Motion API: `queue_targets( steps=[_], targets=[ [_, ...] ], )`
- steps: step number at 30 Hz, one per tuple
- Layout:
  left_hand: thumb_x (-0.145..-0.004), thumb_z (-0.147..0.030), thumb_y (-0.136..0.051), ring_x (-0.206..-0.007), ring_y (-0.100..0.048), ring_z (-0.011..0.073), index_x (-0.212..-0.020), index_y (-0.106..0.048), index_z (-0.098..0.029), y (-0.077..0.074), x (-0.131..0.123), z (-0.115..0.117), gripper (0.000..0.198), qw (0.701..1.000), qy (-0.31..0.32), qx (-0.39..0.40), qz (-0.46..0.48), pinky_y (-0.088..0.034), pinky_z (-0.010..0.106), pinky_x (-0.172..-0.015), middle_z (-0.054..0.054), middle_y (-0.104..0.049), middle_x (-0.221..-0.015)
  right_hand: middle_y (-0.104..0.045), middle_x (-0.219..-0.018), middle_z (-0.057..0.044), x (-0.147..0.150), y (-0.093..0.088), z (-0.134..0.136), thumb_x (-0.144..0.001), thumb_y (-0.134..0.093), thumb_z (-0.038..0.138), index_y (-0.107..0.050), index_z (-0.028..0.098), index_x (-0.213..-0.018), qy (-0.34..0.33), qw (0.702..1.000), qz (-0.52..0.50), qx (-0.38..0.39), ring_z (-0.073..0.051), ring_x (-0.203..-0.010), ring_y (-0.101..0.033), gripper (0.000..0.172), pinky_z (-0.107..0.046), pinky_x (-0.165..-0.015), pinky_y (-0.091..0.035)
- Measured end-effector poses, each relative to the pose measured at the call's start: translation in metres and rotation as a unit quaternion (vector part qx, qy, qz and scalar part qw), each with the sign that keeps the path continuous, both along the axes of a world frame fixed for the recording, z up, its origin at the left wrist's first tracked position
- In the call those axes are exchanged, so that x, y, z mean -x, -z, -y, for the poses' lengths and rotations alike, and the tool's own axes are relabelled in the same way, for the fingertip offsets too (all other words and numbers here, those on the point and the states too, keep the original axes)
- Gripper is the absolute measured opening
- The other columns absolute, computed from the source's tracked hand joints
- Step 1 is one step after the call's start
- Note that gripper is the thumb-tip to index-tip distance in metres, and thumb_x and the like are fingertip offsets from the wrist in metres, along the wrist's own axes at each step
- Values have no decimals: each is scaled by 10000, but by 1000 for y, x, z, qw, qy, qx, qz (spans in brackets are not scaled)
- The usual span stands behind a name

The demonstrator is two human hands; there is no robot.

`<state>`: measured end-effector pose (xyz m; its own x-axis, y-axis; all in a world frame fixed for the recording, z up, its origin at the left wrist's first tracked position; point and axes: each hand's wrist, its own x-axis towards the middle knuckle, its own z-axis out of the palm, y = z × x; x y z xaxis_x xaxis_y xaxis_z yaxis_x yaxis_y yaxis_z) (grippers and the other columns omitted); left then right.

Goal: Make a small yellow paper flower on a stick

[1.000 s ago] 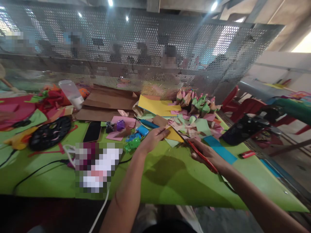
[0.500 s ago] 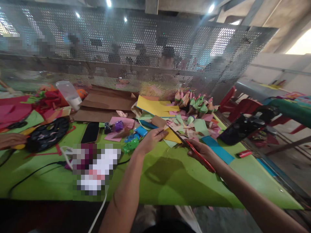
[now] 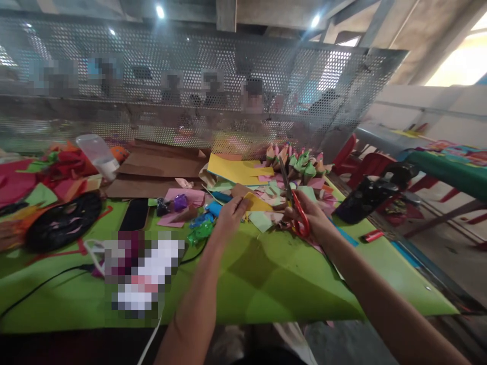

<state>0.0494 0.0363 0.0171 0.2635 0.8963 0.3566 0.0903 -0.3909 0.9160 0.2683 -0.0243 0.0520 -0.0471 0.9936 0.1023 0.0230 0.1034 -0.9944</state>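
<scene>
My left hand [image 3: 233,213] pinches a small piece of yellow paper [image 3: 257,202] by its left end, just above the green table. A pair of red-handled scissors [image 3: 300,215] is in my right hand [image 3: 310,218], the dark blades pointing up and away, apart from the yellow paper. Under and behind both hands lie paper scraps [image 3: 262,221] in pale green, pink and brown. Close to my left wrist are a crumpled green wrapper [image 3: 200,232] and blue wrapped bits. Beyond the scissors stands a cluster of rolled paper cones [image 3: 299,161] in green and peach.
Large yellow [image 3: 236,170] and brown [image 3: 160,167] paper sheets lie at the back, before a perforated metal screen [image 3: 160,111]. At left are a phone [image 3: 134,215], a black round tray [image 3: 64,223] and cables. A dark bottle [image 3: 367,197] and red marker [image 3: 372,236] are at right.
The scissors have moved away from the yellow paper and swung more upright in my right hand. My left hand still holds the paper. The co-worker's hand at far left is out of view.
</scene>
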Motion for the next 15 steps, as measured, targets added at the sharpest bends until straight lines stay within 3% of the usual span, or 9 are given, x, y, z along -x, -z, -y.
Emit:
queue_targets(
  steps=[3, 8, 11, 15],
  targets=[
    [-944, -521, -509, -686, -451, 138, -789, -570, -187, 2, -3, 2, 374, 1000, -18, -10, -16, -341, 260, -643, -8, -496, -708, -716, -930, -20, 13, 5, -6, -599, -909, 427, -505, 280, -1077, 11, 999, -32, -18, -200, -786, -698, 642, -293, -631, -545],
    [-928, -550, -516, -720, -486, 154, -824, -595, -189, 3, -6, 4, 384, 1000, -16, -1, -25, -357, 265, -676, -2, -537, -714, -635, -744, 61, 30, 12, -14, -550, -919, 378, -488, 274, -1028, 76, 994, -49, -53, -129, -581, -600, 652, -235, -503, -454],
    [-907, -596, -535, -678, -461, 140, -819, -592, -191, 4, -7, 5, 419, 1000, 3, 17, -16, -336, 259, -633, -17, -515, -687, -566, -670, 88, 33, 11, -14, -576, -899, 380, -486, 267, -1002, 93, 991, -49, -78, -101, -521, -527, 604, -218, -470, -405],
    [-846, -662, -577, -671, -481, 133, -811, -606, -185, 1, -5, 7, 479, 995, 45, 82, 20, -374, 250, -625, -18, -533, -696, -546, -665, 83, 30, 8, -13, -589, -882, 422, -476, 270, -979, 86, 992, -26, -92, -110, -528, -524, 583, -224, -456, -403]
  ],
)
